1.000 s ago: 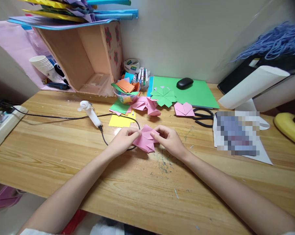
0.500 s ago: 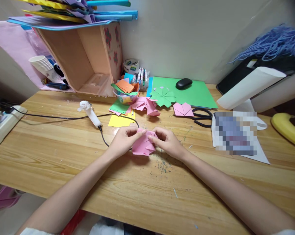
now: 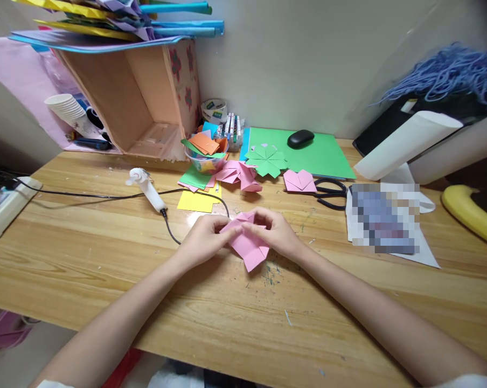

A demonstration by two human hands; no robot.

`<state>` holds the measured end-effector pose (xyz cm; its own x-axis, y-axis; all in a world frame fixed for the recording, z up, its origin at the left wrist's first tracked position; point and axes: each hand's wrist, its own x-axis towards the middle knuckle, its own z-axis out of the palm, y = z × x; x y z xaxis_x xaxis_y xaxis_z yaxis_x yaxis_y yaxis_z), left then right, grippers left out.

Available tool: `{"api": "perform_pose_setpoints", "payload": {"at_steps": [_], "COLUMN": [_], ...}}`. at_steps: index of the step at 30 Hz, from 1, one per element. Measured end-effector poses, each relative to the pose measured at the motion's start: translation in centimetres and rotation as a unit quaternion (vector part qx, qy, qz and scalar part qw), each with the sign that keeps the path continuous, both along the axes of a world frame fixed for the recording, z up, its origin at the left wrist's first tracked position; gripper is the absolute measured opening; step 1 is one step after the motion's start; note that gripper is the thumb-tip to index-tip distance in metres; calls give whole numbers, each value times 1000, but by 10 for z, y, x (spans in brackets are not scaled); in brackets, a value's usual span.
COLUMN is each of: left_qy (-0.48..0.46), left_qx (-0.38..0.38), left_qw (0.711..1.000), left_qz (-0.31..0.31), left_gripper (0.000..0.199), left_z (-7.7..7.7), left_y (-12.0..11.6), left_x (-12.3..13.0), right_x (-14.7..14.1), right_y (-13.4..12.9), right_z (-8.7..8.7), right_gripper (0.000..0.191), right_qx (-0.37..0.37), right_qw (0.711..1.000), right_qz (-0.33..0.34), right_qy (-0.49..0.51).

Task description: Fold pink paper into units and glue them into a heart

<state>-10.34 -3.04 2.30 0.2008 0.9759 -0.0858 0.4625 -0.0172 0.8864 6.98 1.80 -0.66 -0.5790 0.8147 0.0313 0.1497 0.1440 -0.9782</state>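
A creased piece of pink paper (image 3: 249,248) is held above the wooden table between both hands, one corner pointing toward me. My left hand (image 3: 207,235) pinches its left side, and my right hand (image 3: 278,235) pinches its upper right side; the two thumbs nearly meet on top. Beyond the hands lie pink folded pieces (image 3: 240,175), a pink paper heart (image 3: 300,181) and a green paper flower (image 3: 266,160). Yellow paper (image 3: 195,201) sits just behind my left hand.
A white glue gun (image 3: 147,189) with a black cord stands left of the hands. Black scissors (image 3: 331,194) lie to the right, near a blurred object on white paper (image 3: 423,258). Behind are a bowl of scraps (image 3: 205,161), a mouse (image 3: 300,139) and an open box (image 3: 154,102).
The pink paper has been turned and opened out wider, its corner now pointing down toward me. Both thumbs have come closer together at its middle. The view has shifted slightly.
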Motion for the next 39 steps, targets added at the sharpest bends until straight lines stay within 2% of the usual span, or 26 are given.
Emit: {"api": "perform_pose_setpoints", "payload": {"at_steps": [4, 7, 10, 13, 16, 20, 22, 25, 28, 30, 32, 34, 37, 39], "left_qy": [-21, -40, -24, -7, -54, -84, -101, -116, -98, -122, -164, -172, -154, -133], "left_qx": [53, 61, 17, -17, -16, -25, -17, -31, -38, -41, -29, 14, 58, 85], "left_qw": [993, 987, 994, 999, 998, 996, 993, 989, 985, 971, 941, 912, 881, 866], "left_qz": [108, 140, 105, 42, 20, 31, 62, 82, 134, 199, 293, 372, 444, 475], "left_gripper": [31, 25, 15, 19, 34, 27, 26, 25, 28, 31, 36, 40, 42, 41], "left_z": [3, 2, -1, 2, 4, 0, 0, 8, 17, 16, 8, -4, -19, -26], "left_y": [1, 3, 3, 0, -2, -1, 2, 2, -7, -21, -36, -51, -64, -66], "left_x": [-2, -4, -7, -7, -6, -5, -8, -22, -54, -81, -110, -135, -162, -172], "right_x": [-1, 0, 0, 2, 2, -2, -6, -16, -39, -63, -92, -124, -170, -196], "right_y": [2, 4, 5, 6, 3, -5, -7, -4, 6, 12, 15, 14, 11, 10], "right_z": [2, 2, 0, -1, 1, 5, 8, 13, 19, 22, 23, 23, 19, 16], "right_gripper": [42, 40, 35, 27, 21, 24, 26, 31, 34, 29, 24, 24, 28, 26], "right_qx": [-47, -81, -68, -30, -1, 15, 30, 27, 19, 38, 82, 142, 216, 236], "right_qw": [998, 995, 993, 991, 996, 999, 999, 997, 996, 998, 996, 988, 968, 961], "right_qz": [41, 26, -57, -108, -89, -38, -41, -69, -76, -52, -23, -6, 4, 12], "right_qy": [18, 49, 76, 68, 28, -5, -10, 11, 39, 18, -24, -68, -128, -143]}}
